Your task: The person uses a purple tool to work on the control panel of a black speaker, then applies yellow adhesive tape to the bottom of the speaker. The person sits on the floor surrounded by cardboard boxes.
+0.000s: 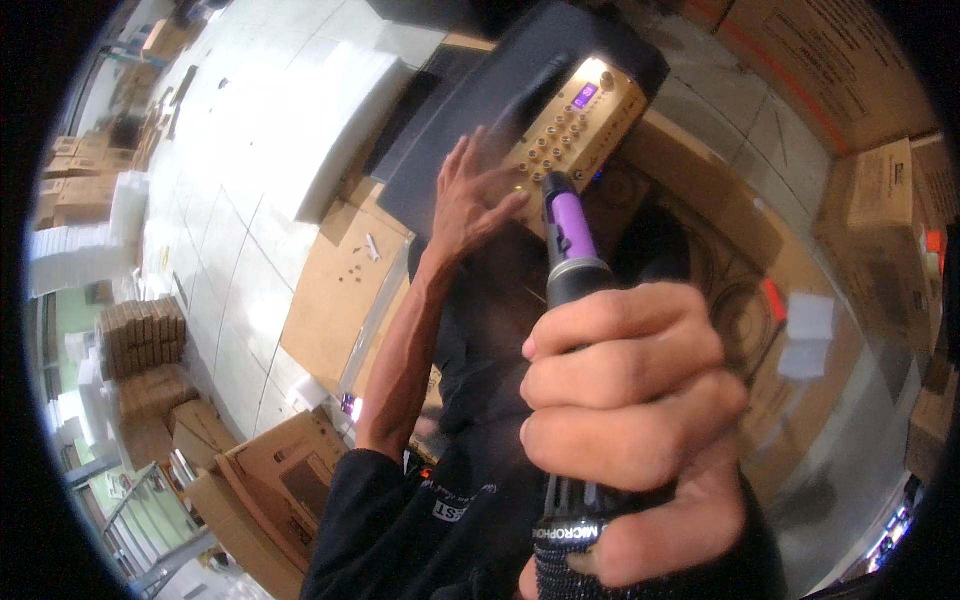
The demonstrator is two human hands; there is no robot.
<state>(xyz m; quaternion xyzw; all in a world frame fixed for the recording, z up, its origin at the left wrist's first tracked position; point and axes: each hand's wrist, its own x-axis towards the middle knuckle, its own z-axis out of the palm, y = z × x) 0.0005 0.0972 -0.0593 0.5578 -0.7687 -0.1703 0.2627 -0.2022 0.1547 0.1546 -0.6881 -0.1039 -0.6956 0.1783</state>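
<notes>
My right hand (635, 400) is wrapped round a microphone (574, 228), raised close in front of me. The microphone has a black body and a purple section, and its dark mesh head points down toward me. Beyond its tail end stands a black speaker box (480, 110) with a gold control panel (555, 135) full of knobs and a small lit display. My left hand (470, 200) has its fingers spread at the speaker's near edge, beside the panel's lower knobs. Those fingers are partly blurred, so I cannot tell whether they touch a knob.
Flat cardboard (335, 270) lies left of the speaker with small loose bits and a small white piece on it. A white foam slab (350, 135) rests on the tiled floor. Cardboard boxes (280, 480) stand lower left, and more large boxes (830, 60) line the right.
</notes>
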